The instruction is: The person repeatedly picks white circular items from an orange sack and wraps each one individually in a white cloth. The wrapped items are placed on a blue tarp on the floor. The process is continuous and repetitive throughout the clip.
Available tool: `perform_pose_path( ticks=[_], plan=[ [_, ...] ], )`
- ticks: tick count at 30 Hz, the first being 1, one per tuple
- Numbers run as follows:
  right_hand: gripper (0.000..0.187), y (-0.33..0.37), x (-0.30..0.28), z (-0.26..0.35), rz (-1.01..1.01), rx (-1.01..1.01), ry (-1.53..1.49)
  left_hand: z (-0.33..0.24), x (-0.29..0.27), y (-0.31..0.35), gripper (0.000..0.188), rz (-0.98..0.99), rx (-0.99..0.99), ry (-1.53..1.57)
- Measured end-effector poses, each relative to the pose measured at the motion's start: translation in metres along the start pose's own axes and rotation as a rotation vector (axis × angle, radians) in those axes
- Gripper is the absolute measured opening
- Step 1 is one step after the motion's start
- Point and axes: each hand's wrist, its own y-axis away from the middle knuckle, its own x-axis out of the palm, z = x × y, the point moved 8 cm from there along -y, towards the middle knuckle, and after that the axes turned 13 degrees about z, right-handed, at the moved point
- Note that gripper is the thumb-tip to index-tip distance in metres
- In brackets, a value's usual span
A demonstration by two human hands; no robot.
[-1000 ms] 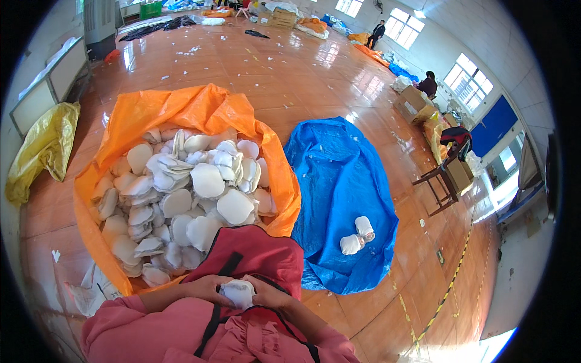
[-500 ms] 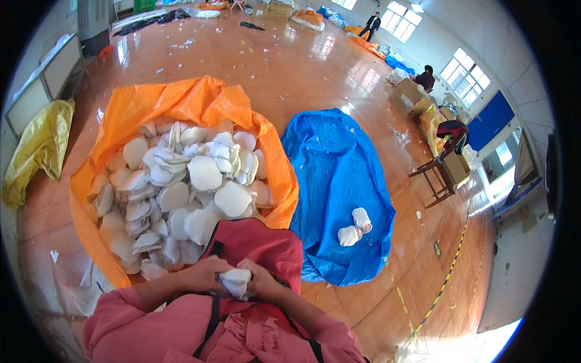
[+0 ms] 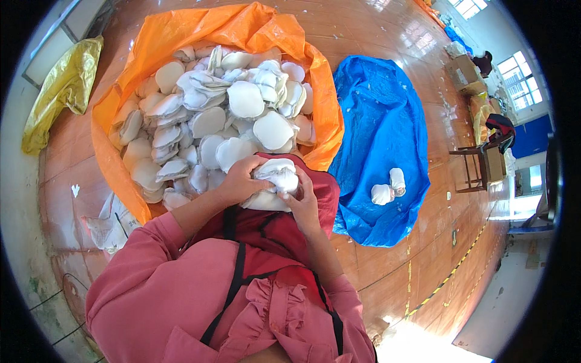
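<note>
Over my lap, a bunched white fabric pad [image 3: 278, 173] is held between both hands. My left hand [image 3: 242, 179] grips its left side, fingers bent around the edge. From the right, my right hand [image 3: 304, 202] closes on it, the thumb pressed into the lower front. Folds show on top, and a smoother white layer lies below them. Just beyond my hands is an orange sack [image 3: 324, 78] with its mouth spread wide, heaped with flat, rounded white pads [image 3: 246, 100]. A dark red apron [image 3: 324, 196] covers my lap under the bundle.
Right of the sack lies a blue plastic sheet [image 3: 375, 115] bearing two white rolled bundles [image 3: 382, 194]. A yellow sack [image 3: 63, 91] slumps by the left wall. Farther right stand a chair [image 3: 469, 163] and cardboard boxes [image 3: 465, 75]. Yellow-black tape [image 3: 445, 283] marks the tiled floor.
The view has tipped downward. My hands have moved out from close to my body toward the orange sack, and the held white pad shows more widely, with folds on top.
</note>
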Motion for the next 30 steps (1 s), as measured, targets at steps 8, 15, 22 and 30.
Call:
perform_pose_path(
  ticks=[8,15,22,30],
  plan=[
    [0.049,0.000,0.000,0.004,-0.166,-0.187,0.030,0.020,0.000,-0.003,0.048,-0.036,0.070,-0.221],
    [0.035,0.004,0.013,0.012,-0.191,-0.222,0.133,0.012,0.003,0.020,0.050,0.158,-0.066,-0.107],
    [0.028,-0.002,0.025,0.012,-0.141,-0.118,0.527,0.008,0.009,0.012,0.046,0.219,-0.090,-0.515],
    [0.027,-0.008,0.034,0.031,-0.134,-0.170,0.750,0.006,0.012,0.014,0.048,0.169,-0.215,-0.274]
  ],
)
